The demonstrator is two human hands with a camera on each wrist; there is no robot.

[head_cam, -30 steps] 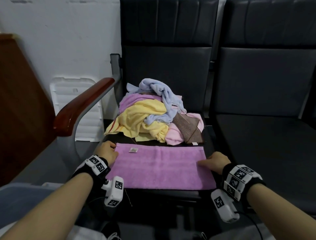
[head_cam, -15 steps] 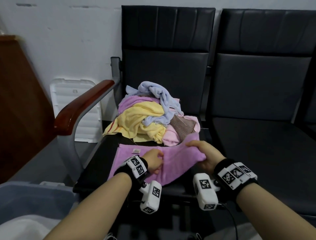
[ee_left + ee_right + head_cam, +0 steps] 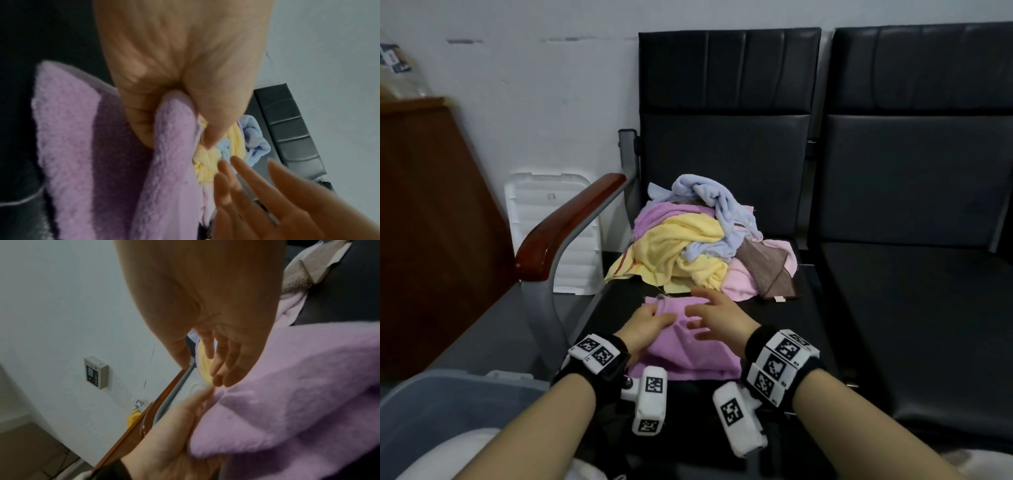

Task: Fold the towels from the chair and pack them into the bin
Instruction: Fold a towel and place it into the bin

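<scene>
The lilac terry towel (image 3: 685, 346), spread wide a second ago, now lies folded in half on the black chair seat (image 3: 811, 308). The left hand (image 3: 643, 329) pinches its edge; the right hand (image 3: 717, 320) hovers with fingers spread, holding nothing. Probably one more fold before the grey bin (image 3: 448, 404).

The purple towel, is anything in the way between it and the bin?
Nothing visible blocks it. The purple towel lies at the chair seat's front edge, pinched by the left hand, with the right hand open above it. The bin sits low to the left, past the chair's armrest, which stands higher and farther back.
</scene>
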